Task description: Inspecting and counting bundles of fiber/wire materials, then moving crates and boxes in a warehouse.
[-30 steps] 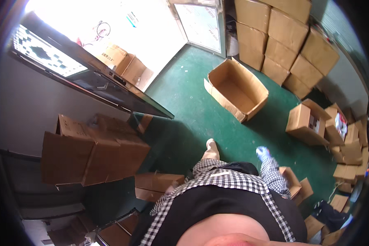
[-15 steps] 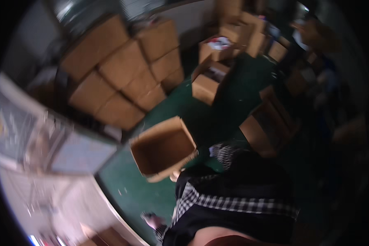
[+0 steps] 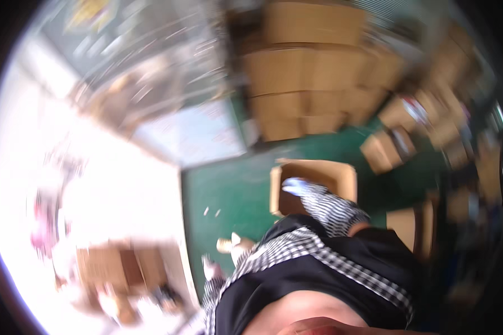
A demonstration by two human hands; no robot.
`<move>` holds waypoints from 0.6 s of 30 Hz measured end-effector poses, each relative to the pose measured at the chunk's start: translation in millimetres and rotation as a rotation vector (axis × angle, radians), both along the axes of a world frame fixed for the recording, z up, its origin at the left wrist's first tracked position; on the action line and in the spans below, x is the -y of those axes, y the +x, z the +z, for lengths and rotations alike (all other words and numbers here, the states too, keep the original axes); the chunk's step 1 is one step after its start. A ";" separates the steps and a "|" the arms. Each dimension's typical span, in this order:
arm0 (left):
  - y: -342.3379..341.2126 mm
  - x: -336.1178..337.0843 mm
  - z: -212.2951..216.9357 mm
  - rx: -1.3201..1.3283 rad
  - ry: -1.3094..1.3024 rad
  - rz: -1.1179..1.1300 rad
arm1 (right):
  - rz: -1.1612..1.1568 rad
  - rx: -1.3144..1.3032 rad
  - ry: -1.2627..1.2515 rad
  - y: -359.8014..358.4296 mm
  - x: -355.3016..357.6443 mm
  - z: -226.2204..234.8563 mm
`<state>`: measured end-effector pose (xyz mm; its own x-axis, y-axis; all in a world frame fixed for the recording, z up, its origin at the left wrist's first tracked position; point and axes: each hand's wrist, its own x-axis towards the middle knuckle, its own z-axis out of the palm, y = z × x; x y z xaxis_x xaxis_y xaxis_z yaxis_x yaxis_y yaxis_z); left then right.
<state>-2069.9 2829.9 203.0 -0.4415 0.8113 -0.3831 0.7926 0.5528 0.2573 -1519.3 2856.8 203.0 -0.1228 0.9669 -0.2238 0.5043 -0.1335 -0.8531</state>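
An open-topped cardboard box point(image 3: 346, 181) stands on the green floor in front of me. Over its opening reaches my right hand point(image 3: 298, 187), in a pale bluish glove with a black-and-white patterned sleeve above it. Its fingers look stretched out, and I see nothing held in them. My left hand point(image 3: 211, 267) hangs low by the edge of the bright surface at left, smeared by motion, so its fingers are not clear. Part of the box is hidden behind my right arm.
Closed cardboard cartons point(image 3: 302, 70) are stacked along the far side. More boxes point(image 3: 387, 151), some open, stand at the right. A bright white surface point(image 3: 134, 206) fills the left, with a brown box point(image 3: 109, 268) on it. Small light scraps lie on the green floor point(image 3: 229, 192).
My view has swung left, so the stack and floor box appear farther right. My right hand has come over the open box. More of the white surface shows.
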 end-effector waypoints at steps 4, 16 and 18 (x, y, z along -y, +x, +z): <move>-92.8 -58.9 75.9 0.550 0.148 0.177 | 0.301 0.437 -0.125 -74.7 -72.7 5.1; -413.9 -215.5 58.8 0.389 0.228 1.024 | 0.506 0.494 -0.374 -376.0 -390.3 -51.5; -453.2 -221.0 44.3 0.271 0.140 0.970 | 0.533 0.543 -0.346 -438.3 -467.3 -36.9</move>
